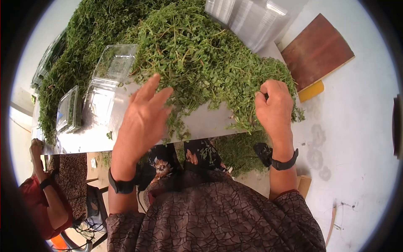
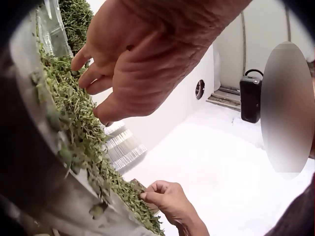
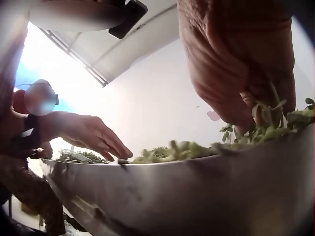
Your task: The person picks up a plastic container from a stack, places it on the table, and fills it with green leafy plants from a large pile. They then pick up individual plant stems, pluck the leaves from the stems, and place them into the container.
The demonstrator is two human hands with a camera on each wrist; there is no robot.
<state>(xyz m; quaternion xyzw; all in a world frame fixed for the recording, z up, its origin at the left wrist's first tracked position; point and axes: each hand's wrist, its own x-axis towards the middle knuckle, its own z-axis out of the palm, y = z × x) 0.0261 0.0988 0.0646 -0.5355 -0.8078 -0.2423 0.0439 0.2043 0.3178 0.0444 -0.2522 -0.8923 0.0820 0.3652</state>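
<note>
A large heap of leafy green sprigs (image 1: 184, 54) covers much of the metal table (image 1: 205, 122). My left hand (image 1: 145, 115) hovers over the table's near edge, fingers spread and loosely bent, with nothing in it. Further right, my right hand (image 1: 275, 109) has its fingers curled at the heap's right end. In the right wrist view, the fingertips of that hand (image 3: 241, 73) dip among the leaves and pinch a few stems (image 3: 270, 108). Left of my left hand lies an open clear plastic clamshell box (image 1: 115, 63), its lid folded back.
A closed clamshell box (image 1: 69, 109) with greens inside stands at the left. Stacked clear boxes (image 1: 252, 23) are at the back, near a reddish-brown board (image 1: 319, 52) by the wall. Another person (image 1: 48, 206) is at the table's left end. More greens (image 1: 247, 155) lie below the table.
</note>
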